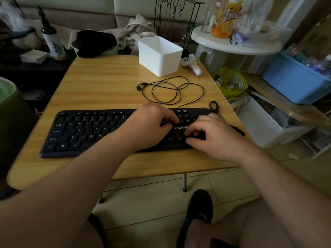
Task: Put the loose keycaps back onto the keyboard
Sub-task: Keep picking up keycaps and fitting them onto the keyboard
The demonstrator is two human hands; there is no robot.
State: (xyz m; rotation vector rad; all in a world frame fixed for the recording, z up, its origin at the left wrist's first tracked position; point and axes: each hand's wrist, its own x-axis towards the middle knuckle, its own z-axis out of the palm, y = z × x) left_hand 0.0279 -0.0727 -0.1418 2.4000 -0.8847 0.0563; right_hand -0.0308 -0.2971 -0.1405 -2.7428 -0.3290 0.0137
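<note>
Hands [180, 127] amid cable [172, 91], scissors [215, 107].

Camera inventory, as I read it from my remote seat. One view only: head-worn, wide-angle. I see it looking forward and steeply down from above the seated person. Both forearms run in from the bottom corners. The counter [93, 86] fills the middle ground, close in, with the keyboard [86, 133] lying across it, slightly tilted. Lower edge takes in tiled floor and the person's knees. Upper edge reaches a sofa back and a white side table [232, 44]. Edges bow outward with lens distortion. No second view to overlap.
</note>
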